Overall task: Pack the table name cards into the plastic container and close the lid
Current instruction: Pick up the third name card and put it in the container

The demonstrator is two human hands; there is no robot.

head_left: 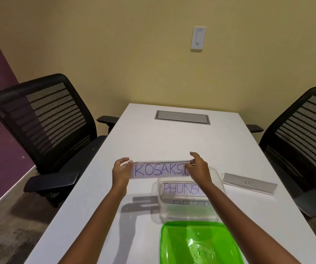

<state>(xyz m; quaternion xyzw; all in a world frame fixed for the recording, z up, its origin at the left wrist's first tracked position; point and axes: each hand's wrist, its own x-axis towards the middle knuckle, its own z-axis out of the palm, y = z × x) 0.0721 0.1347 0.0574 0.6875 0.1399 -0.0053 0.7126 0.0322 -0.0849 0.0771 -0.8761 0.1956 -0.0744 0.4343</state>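
A clear acrylic name card reading "KOSAKSI" [159,170] is held upright above the white table [143,134], just beyond the container. My left hand [120,173] grips its left end and my right hand [198,169] grips its right end. The clear plastic container [164,212] stands below and nearer, with two name cards inside it, "PHUNSU" [180,188] and "PETER" [190,202], partly hidden by my right forearm. The green lid [199,242] lies flat on the table in front of the container. Another name card [249,183] lies on the table to the right.
Black mesh office chairs stand at the left [46,119] and right [303,141] of the table. A grey cable hatch [182,117] is set into the far end of the tabletop. A wall switch [198,38] is on the yellow wall.
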